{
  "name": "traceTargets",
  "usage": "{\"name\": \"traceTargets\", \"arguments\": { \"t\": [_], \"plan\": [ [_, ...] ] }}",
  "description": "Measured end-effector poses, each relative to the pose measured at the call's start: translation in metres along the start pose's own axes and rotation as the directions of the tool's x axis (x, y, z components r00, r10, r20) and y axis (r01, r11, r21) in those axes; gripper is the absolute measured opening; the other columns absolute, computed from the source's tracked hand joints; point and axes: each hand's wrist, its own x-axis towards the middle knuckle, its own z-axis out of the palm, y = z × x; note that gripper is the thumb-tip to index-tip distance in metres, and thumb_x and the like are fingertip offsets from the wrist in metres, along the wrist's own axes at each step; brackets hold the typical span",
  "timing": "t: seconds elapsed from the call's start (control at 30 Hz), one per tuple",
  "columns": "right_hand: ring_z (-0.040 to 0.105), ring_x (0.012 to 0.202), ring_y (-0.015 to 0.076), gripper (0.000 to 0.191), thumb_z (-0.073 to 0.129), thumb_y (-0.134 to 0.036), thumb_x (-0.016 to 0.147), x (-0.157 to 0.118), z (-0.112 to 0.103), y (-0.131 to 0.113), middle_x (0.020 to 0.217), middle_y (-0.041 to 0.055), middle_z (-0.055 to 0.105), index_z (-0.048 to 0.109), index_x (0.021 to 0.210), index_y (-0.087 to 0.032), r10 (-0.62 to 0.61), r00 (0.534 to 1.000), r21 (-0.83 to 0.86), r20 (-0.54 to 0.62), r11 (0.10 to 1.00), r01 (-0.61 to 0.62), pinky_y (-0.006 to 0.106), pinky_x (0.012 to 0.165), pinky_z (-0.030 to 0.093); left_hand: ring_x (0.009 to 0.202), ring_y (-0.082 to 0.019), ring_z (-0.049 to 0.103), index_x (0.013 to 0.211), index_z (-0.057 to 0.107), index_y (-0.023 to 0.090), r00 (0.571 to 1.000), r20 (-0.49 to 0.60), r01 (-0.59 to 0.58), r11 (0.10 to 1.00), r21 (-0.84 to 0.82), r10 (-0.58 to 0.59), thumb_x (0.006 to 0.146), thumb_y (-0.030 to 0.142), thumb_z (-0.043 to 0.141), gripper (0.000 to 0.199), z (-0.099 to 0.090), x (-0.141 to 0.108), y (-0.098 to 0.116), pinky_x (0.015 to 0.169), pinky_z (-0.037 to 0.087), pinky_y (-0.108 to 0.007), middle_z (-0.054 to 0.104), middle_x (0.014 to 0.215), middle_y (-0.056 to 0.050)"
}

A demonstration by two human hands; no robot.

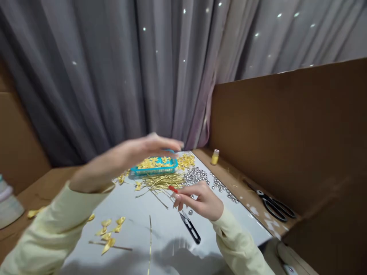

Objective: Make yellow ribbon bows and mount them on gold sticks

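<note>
My left hand [134, 152] is stretched out above the turquoise basket [175, 165], fingers extended and slightly blurred, with nothing visible in them. Small yellow ribbon bows [149, 163] fill that basket. Between the thumb and forefinger of my right hand [197, 198] is a small red piece [172, 189], too small to make out exactly. Behind that hand lies a pile of gold twist ties [164, 181]. Black-handled thread snips [190, 229] rest on the white board below it. More yellow bows [106, 236] sit at the front left.
Silver beads [196, 175] are scattered right of the ties. A small yellow bottle [215, 157] and black scissors [275, 206] lie along the right side, beside a tall cardboard wall [292, 145]. A white tub [10, 206] stands far left. Grey curtains [114, 76] hang behind.
</note>
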Motion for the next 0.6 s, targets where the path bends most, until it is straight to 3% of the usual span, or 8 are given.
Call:
{"name": "traceTargets", "arguments": {
  "t": [0.1, 0.23, 0.33, 0.47, 0.6],
  "plan": [
    [0.063, 0.048, 0.0116, 0.033, 0.054, -0.036, 0.088, 0.016, 0.007, 0.016, 0.054, 0.0044, 0.068, 0.071, 0.071, -0.013, 0.090, 0.983, 0.203, 0.161, 0.972, -0.122, 0.020, 0.048, 0.047, 0.102, -0.018, 0.059, 0.108, 0.061, 0.020, 0.988, 0.080, 0.120, 0.984, 0.129, -0.131, 0.095, 0.039, 0.041, 0.031, 0.026, -0.006, -0.037, 0.084, 0.044, -0.027, 0.065, 0.111, -0.003],
    [0.063, 0.047, 0.0112, 0.030, 0.062, -0.042, 0.080, 0.026, 0.016, 0.040, 0.059, 0.0040, 0.069, 0.070, 0.078, -0.013, 0.228, 0.926, 0.431, 0.300, 0.834, -0.345, 0.018, 0.042, 0.043, 0.068, -0.012, 0.059, 0.083, 0.065, 0.017, 0.966, 0.050, 0.238, 0.948, 0.211, -0.253, 0.095, 0.035, 0.041, 0.032, 0.057, -0.021, -0.075, 0.064, 0.041, -0.022, 0.066, 0.074, -0.001],
    [0.064, 0.047, 0.0115, 0.033, 0.063, -0.043, 0.080, 0.028, 0.023, 0.056, 0.061, 0.0060, 0.069, 0.067, 0.075, -0.011, 0.260, 0.909, 0.508, 0.326, 0.762, -0.400, 0.017, 0.040, 0.042, 0.058, -0.010, 0.054, 0.070, 0.060, 0.016, 0.936, 0.000, 0.349, 0.930, 0.116, -0.351, 0.094, 0.037, 0.041, 0.037, 0.063, -0.030, -0.085, 0.060, 0.039, -0.021, 0.058, 0.060, 0.002],
    [0.067, 0.052, 0.0140, 0.038, 0.059, -0.047, 0.083, 0.028, 0.026, 0.073, 0.070, 0.0099, 0.071, 0.065, 0.083, -0.010, 0.291, 0.910, 0.618, 0.294, 0.668, -0.414, 0.017, 0.039, 0.043, 0.060, -0.011, 0.054, 0.071, 0.060, 0.016, 0.866, -0.070, 0.489, 0.868, -0.088, -0.495, 0.092, 0.040, 0.044, 0.036, 0.062, -0.034, -0.093, 0.062, 0.040, -0.022, 0.057, 0.060, 0.003],
    [0.068, 0.056, 0.0164, 0.044, 0.054, -0.051, 0.084, 0.028, 0.028, 0.086, 0.079, 0.0127, 0.072, 0.066, 0.091, -0.010, 0.322, 0.919, 0.683, 0.227, 0.620, -0.386, 0.020, 0.039, 0.047, 0.057, -0.011, 0.053, 0.065, 0.057, 0.016, 0.834, -0.101, 0.504, 0.822, -0.264, -0.543, 0.091, 0.042, 0.045, 0.039, 0.065, -0.034, -0.104, 0.062, 0.042, -0.023, 0.056, 0.059, 0.002]
  ]
}}
